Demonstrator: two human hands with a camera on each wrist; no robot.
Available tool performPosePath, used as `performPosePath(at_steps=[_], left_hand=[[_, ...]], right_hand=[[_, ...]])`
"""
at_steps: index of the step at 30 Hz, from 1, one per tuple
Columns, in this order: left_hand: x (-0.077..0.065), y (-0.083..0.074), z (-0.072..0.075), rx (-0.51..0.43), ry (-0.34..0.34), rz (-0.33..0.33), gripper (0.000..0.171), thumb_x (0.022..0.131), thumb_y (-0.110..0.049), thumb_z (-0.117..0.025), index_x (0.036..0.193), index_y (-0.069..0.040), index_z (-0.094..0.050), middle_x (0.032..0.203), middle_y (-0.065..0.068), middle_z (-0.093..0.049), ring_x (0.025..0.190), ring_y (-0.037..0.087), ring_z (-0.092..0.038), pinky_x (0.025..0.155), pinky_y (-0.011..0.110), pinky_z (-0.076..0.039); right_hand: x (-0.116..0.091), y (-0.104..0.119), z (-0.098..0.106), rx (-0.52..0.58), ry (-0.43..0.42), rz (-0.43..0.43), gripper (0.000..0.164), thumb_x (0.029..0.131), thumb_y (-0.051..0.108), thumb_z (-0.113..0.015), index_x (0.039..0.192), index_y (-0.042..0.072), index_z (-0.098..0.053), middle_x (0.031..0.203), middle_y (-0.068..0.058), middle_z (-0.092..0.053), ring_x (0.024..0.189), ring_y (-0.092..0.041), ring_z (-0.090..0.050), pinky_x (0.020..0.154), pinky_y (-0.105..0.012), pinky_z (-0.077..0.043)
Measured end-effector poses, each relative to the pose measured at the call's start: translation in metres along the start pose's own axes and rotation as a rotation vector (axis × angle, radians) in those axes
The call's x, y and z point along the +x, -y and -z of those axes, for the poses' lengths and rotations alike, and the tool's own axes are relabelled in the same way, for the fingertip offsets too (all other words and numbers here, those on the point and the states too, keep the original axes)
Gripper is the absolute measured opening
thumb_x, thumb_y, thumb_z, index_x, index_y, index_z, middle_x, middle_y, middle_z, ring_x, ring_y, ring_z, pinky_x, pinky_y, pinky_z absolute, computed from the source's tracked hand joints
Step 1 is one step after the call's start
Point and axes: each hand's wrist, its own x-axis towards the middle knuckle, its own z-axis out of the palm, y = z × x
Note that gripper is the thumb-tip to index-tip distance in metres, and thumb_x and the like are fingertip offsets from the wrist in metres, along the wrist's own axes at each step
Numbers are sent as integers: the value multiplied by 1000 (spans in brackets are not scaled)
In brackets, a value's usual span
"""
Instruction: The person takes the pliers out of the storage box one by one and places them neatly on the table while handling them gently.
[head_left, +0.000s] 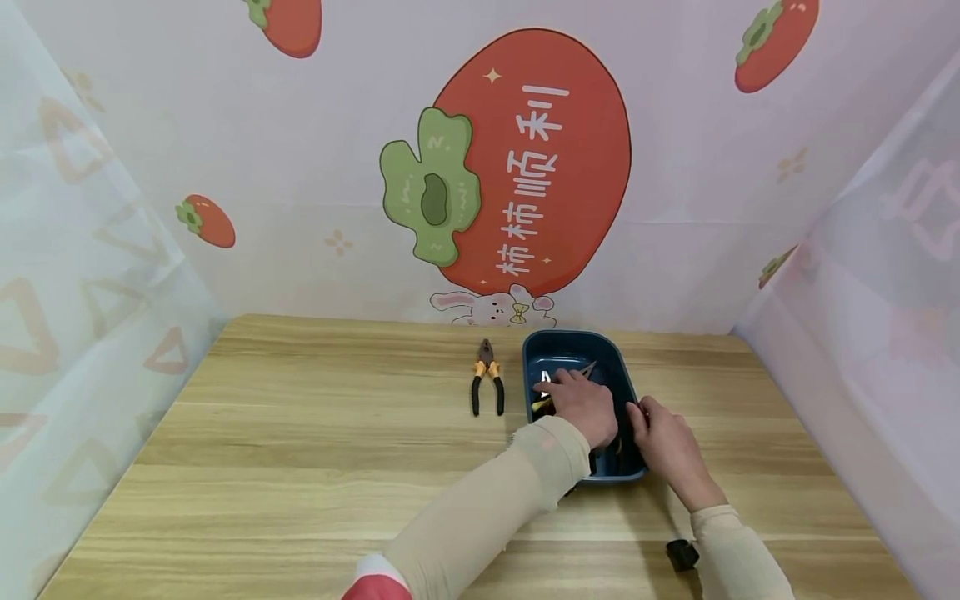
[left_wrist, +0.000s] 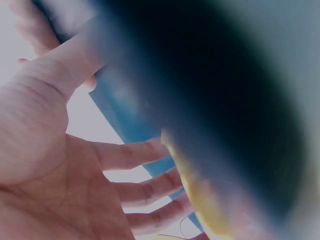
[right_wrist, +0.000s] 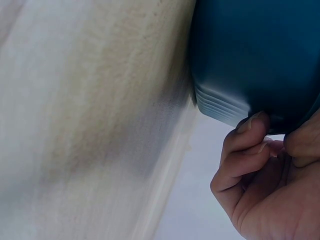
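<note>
A dark blue plastic bin stands on the table with several tools in it. Inside it, my left hand reaches down with its fingers spread and fairly straight. A blurred yellow thing lies by those fingertips; whether they touch it I cannot tell. Pointed metal tips stick out beyond the left hand, and a yellow-handled tool shows at its left. My right hand pinches the bin's right rim, its curled fingers against the outer wall. The left hand and forearm hide much of the contents.
Left of the bin, combination pliers with black and orange handles lie on the wooden table. A small black object is beside the right wrist. Printed cloth walls enclose the table's back and sides.
</note>
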Motion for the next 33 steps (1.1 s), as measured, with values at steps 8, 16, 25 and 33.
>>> performPosePath(at_steps=[8,16,25,33], left_hand=[[-1,1,2,39,23,41,50,81,-55,-77,126,-33,-70,136,11,-56,115,35,-50,97,55,-48],[4,6,5,53,19,2,58,85,-65,-68,130,-29,-69,127,10,-61,102,30,-59,72,46,-59],[2,17,9,-45,-60,-52,57,83,-62,-73,126,-26,-71,134,10,-58,105,25,-57,82,36,-54],[-6,28,21,-169,-115,-99,49,84,-51,-74,119,-17,-70,117,9,-60,95,25,-55,86,37,-53]], right_hand=[[0,0,-1,-9,-6,7,34,109,27,-47,80,7,-51,61,-3,-44,52,-20,-44,51,-34,-36],[-1,1,0,4,27,-13,34,109,27,-45,85,5,-53,63,-4,-46,52,-19,-46,51,-34,-37],[1,1,1,1,36,-27,34,109,27,-45,85,5,-53,63,-4,-47,52,-19,-46,50,-33,-37],[1,1,0,1,30,-18,34,109,26,-45,83,6,-51,63,-4,-46,53,-19,-46,50,-34,-37]])
